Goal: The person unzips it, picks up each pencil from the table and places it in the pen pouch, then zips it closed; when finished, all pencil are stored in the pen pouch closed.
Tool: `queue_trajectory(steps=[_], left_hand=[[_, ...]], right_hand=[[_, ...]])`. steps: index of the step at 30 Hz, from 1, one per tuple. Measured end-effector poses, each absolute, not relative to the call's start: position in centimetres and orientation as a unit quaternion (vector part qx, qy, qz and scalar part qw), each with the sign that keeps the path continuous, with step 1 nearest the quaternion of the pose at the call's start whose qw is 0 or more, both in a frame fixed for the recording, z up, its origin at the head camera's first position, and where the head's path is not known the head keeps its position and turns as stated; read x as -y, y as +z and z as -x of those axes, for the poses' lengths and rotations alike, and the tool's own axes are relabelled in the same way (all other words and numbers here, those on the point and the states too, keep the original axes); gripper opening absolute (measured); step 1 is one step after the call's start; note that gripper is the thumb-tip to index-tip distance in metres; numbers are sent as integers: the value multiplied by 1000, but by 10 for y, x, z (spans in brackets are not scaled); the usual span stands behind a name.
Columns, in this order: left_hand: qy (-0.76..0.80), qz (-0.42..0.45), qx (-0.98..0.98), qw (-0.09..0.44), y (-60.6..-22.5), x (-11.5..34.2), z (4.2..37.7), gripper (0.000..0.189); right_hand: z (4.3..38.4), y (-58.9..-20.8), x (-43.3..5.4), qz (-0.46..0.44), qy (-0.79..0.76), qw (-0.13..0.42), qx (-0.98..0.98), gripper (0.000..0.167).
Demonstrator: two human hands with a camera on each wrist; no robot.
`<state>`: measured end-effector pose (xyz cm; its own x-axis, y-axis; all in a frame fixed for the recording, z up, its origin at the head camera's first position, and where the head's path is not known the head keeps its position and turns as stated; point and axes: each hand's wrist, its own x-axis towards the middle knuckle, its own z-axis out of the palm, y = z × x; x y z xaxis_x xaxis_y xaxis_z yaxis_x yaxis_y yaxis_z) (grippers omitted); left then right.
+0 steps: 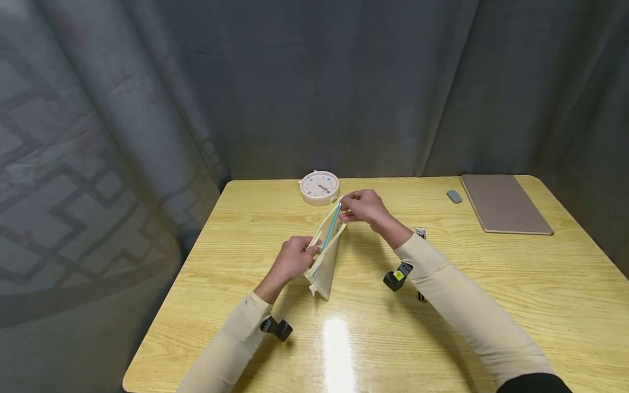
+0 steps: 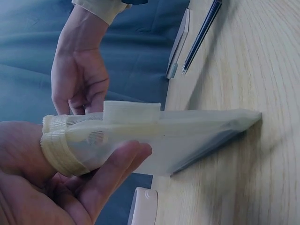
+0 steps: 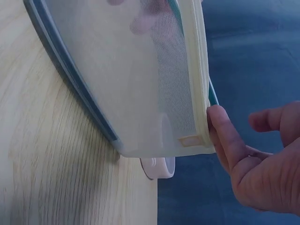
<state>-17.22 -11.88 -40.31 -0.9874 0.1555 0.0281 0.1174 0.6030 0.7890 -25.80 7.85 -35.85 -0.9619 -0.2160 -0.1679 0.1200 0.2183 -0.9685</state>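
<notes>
Head view: pouch (image 1: 328, 268) opens upward, long axis slanting far-right.

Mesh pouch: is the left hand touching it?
Touching: the left wrist view shows the left hand gripping the mesh pouch, fingers against its side.

A: What's the pouch (image 1: 330, 274) in front of you like?
B: Cream, see-thru mesh w/ zip rim. You've got it approx. upright at the table (image 1: 196, 333), mouth unzipped & up top.
A: Your pen (image 1: 331, 227) (poss. pencil)?
B: Slim, teal, slanted lengthwise in that mouth, far end above rim.
</notes>
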Motion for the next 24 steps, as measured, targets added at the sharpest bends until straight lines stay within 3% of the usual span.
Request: queue_trajectory(steps=[8, 17, 24], left_hand=[[453, -79, -887, 37, -403, 120, 173, 24], [459, -61, -885, 47, -404, 120, 171, 25], [469, -54, -880, 49, -403, 117, 171, 25]], right_hand=[[261, -358, -83, 31, -591, 120, -797, 36], [266, -364, -89, 82, -563, 92, -817, 12], [270, -367, -94, 107, -528, 93, -837, 25]])
